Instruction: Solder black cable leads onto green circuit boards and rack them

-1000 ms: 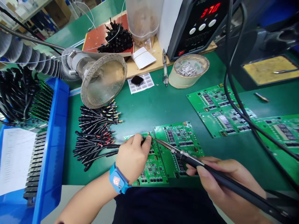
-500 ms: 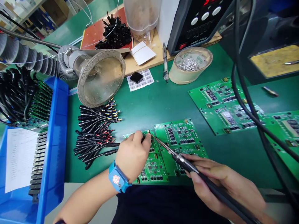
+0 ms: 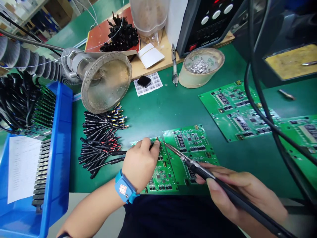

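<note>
My left hand (image 3: 141, 162), with a blue strap at the wrist, is closed in a pinch at the upper edge of a green circuit board (image 3: 164, 177). It grips a black cable (image 3: 118, 161), whose end is hidden under the fingers. My right hand (image 3: 237, 188) holds a black soldering iron (image 3: 210, 175) like a pen. The iron's metal tip lies just right of my left fingertips, near the gap beside a second circuit board (image 3: 182, 142). Short black cables (image 3: 94, 153) with bare coloured wire ends are heaped to the left.
A round fume funnel (image 3: 106, 82) stands behind the cables, beside a blue bin (image 3: 55, 148). At the back are a pen (image 3: 174, 66), a solder cup (image 3: 200, 67) and a soldering station (image 3: 210, 26). Thick black cords (image 3: 264, 112) hang over more boards at the right.
My right hand and the iron have shifted slightly to the right, and the tip sits slightly higher, a little off my left fingertips. My left hand keeps its pinch.
</note>
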The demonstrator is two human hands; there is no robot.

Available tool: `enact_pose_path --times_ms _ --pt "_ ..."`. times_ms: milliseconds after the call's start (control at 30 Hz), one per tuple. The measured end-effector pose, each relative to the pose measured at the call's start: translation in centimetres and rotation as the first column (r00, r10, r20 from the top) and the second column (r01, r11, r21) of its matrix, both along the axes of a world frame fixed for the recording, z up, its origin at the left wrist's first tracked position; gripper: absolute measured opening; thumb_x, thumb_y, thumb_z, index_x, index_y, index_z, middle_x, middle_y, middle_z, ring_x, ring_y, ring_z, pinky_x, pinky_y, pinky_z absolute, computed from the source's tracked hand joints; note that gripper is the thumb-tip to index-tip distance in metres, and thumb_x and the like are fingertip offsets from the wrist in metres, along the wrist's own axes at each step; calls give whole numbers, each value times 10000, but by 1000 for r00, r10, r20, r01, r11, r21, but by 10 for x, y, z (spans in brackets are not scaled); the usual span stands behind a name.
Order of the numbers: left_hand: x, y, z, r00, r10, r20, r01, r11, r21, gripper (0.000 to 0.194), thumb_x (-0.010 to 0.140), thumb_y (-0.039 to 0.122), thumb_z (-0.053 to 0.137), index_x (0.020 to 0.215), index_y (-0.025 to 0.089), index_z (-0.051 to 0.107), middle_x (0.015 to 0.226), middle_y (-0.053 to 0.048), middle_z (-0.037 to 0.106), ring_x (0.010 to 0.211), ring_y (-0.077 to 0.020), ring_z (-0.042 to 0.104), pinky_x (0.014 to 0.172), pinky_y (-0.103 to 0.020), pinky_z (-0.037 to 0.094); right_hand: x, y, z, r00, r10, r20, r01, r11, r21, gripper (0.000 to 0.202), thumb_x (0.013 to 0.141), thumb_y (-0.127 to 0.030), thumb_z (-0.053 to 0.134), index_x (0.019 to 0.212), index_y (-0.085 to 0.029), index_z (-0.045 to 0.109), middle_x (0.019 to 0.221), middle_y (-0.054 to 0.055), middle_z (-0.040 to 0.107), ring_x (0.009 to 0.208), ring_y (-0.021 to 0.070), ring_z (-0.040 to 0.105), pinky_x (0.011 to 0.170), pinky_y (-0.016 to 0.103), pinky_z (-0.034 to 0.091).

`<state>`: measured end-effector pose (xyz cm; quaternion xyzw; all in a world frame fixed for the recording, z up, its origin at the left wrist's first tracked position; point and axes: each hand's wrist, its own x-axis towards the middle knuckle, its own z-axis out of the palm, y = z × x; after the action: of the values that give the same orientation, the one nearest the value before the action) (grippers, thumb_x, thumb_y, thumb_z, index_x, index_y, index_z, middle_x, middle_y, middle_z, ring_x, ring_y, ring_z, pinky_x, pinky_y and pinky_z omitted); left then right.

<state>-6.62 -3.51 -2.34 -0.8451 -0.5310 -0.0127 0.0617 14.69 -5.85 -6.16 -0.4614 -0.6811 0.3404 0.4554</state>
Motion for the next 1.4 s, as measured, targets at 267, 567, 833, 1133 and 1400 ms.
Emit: enact_pose_path --times_ms 267,567,833,1133,1400 --pt "0 -3 -5 999 20 28 -21 999 38 196 842 147 568 1032 125 611 755 -45 585 569 -162 538 446 -266 430 -9 0 -5 986 -87 142 72 991 112 111 779 -261 579 798 -257 470 633 -20 691 707 192 697 588 277 586" --pt "2 -6 -10 999 19 46 -23 996 83 184 845 121 549 1017 108 612 746 -50 586 563 -170 541 448 -280 432 -5 -2 -2 981 -78 177 54 989 140 116 792 -283 568 819 -238 465 648 26 696 700 200 697 580 243 578" --pt "3 -4 -4 999 46 7 -46 999 22 204 861 139 520 1044 121 609 752 -45 566 575 -166 537 446 -274 443 -6 -1 -2 985 -41 169 19 992 126 113 787 -274 570 823 -239 468 662 27 694 707 202 697 586 253 579" --pt "2 2 2 998 46 -32 -47 998 -49 211 842 160 559 1039 157 636 745 -40 558 572 -165 538 449 -267 450 -5 -1 -5 987 -62 147 46 993 109 122 742 -236 603 792 -255 494 703 -2 695 704 198 696 603 283 589" --pt "2 4 5 998 28 -52 -32 997 -66 216 840 159 563 1045 151 629 753 -40 558 577 -161 542 456 -263 450 5 -6 -10 997 -6 72 9 999 -39 149 772 -231 579 883 -269 486 755 13 704 761 210 695 619 302 589"
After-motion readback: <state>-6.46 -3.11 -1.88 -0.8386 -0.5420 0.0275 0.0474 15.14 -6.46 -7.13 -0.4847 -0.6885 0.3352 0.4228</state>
